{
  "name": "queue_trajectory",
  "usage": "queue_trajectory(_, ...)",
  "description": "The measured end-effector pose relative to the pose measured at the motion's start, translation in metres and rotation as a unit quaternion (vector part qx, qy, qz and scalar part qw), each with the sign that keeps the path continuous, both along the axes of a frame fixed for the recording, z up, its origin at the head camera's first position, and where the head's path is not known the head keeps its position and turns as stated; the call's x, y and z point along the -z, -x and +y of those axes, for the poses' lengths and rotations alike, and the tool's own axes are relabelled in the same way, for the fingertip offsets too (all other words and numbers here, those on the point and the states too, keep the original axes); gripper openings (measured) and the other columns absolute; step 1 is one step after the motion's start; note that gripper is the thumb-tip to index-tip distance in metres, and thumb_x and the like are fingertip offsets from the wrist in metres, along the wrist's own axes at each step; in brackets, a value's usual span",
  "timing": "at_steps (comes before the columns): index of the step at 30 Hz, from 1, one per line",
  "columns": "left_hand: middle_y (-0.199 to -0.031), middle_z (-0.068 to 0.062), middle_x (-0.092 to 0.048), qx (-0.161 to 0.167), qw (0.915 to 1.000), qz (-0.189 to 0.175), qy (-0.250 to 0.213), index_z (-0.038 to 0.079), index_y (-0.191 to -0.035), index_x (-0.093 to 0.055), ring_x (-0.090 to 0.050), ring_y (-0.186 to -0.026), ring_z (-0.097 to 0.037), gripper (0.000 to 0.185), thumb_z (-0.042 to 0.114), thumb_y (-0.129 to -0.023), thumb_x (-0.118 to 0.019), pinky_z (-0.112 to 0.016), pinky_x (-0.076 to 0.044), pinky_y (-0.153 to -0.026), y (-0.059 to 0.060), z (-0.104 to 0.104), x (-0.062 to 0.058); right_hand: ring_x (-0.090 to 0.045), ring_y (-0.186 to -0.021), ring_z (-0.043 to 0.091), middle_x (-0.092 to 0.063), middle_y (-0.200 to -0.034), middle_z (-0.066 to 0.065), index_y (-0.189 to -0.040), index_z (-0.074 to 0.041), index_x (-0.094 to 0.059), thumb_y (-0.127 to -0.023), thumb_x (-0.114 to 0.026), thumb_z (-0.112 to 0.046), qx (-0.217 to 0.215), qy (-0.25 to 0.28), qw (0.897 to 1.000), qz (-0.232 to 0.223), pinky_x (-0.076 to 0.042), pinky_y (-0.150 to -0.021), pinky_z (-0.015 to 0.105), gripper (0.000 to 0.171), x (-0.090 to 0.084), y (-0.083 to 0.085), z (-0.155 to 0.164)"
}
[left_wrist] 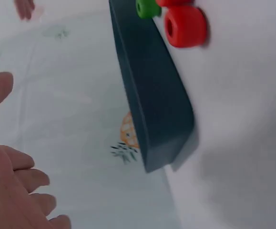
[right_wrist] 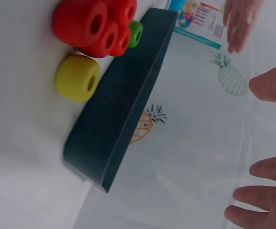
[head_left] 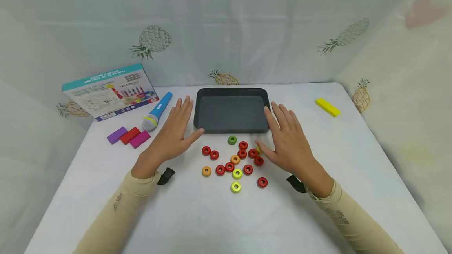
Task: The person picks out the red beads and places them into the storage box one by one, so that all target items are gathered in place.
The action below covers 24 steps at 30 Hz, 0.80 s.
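My left hand (head_left: 174, 134) is spread flat in the air just left of a dark grey tray (head_left: 231, 130), fingers straight and holding nothing. Over the tray's right side my right hand (head_left: 289, 140) hovers the same way, palm down, its fingertips overlapping the tray's edge in the head view. In front of the tray lie scattered beads with holes: several red beads (head_left: 262, 182), a green bead (head_left: 232, 140), orange beads (head_left: 206, 171) and yellow beads (head_left: 236, 187). Another yellow bead (right_wrist: 77, 78), mostly hidden by the right hand in the head view, shows plainly in the right wrist view.
At the left, purple (head_left: 117, 135), red (head_left: 130, 135) and magenta blocks (head_left: 140, 139) lie near a blue toy microphone (head_left: 157, 111). A printed box (head_left: 111, 92) leans behind them. A yellow block (head_left: 327, 107) sits at the back right. Patterned cloth (head_left: 247, 30) hangs behind the table.
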<state>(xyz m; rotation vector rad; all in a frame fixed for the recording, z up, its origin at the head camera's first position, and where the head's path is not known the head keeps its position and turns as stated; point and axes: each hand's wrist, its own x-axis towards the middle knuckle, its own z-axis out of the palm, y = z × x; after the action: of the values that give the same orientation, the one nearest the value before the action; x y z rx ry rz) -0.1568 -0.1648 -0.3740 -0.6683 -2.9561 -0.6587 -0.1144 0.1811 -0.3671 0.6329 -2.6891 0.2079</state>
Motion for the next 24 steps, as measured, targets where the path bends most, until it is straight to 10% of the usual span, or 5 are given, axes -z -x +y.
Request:
queue_trajectory(11,-0.173,-0.008,-0.004,-0.072,0.9774,-0.123,-0.156,0.021,-0.165,-0.002,-0.005,-0.159,-0.033,0.086,0.058,-0.101,-0.047,-0.066,-0.019,-0.122,0.035,-0.014,0.012,-0.061,-0.117,0.034,-0.045,-0.148,0.019,-0.153,-0.007,-0.040,-0.084,-0.081,-0.036,0.051,0.075,0.987,-0.129,-0.060,-0.089,0.050,0.084,0.018,-0.010,0.005)
queue_trajectory(24,-0.172,-0.008,-0.008,-0.114,0.9424,-0.210,-0.234,0.019,-0.165,-0.007,-0.018,-0.157,-0.037,0.079,0.045,-0.104,-0.051,-0.054,-0.022,-0.126,0.062,-0.003,0.043,-0.064,-0.095,0.021,-0.063,-0.109,0.009,-0.119,-0.005,-0.064,-0.083,-0.082,-0.017,0.020,0.178,0.953,-0.246,-0.060,-0.082,0.037,0.042,0.051,-0.014,0.005)
